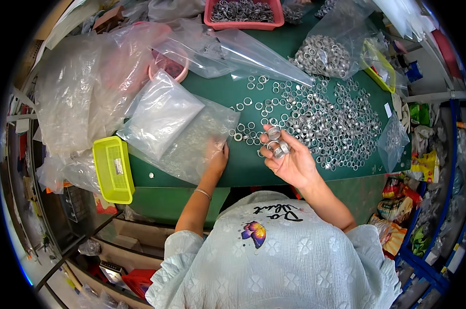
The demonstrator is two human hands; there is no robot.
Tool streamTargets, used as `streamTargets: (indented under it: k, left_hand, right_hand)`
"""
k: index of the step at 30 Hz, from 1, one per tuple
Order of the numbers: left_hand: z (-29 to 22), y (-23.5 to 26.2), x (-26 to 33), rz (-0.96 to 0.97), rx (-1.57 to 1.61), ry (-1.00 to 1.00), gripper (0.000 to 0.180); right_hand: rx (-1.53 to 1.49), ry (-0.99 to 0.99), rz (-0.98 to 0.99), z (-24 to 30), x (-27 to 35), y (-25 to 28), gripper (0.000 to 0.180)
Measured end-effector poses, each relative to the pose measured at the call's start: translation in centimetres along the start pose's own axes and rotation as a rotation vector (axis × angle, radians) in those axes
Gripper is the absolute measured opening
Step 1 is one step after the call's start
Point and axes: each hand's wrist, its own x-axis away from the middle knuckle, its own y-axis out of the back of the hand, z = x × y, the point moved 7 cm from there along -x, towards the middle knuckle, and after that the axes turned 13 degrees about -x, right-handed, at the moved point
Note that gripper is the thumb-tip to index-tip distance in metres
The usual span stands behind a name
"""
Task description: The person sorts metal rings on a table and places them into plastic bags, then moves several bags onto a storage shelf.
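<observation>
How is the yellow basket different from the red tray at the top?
The yellow basket sits at the table's left edge and looks empty; the red tray sits at the far edge, filled with metal rings. The yellow basket is bright yellow, the red tray pinkish red. Both are rectangular plastic containers.

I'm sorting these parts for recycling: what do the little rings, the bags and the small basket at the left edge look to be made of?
Rings: likely metal, silvery with bright glints. Bags: thin clear plastic film, see-through and crinkled. Basket: apparently rigid moulded plastic, matte yellow-green, slotted bottom.
</observation>
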Motion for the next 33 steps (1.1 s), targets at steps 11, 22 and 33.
streamTargets:
  k: [11, 22, 33]
  left_hand:
    - [3.3, -1.8, 1.5, 0.227, -0.171, -0.107, 0.017]
    - [3.8, -4.1, 0.5, 0.272, 1.094, 0.925, 0.023]
    - [-4.4, -6.1, -0.4, 0.445, 2.240, 1.255, 0.026]
  right_hand:
    - [0.054, -0.040, -0.058, -1.4, -1.0, 0.9, 0.033]
    - [0.244, 0.097, -0.205, 1.3, -3.7, 8.4, 0.028]
    - [1.215, 0.617, -0.472, 11.4, -4.8, 18.1, 0.037]
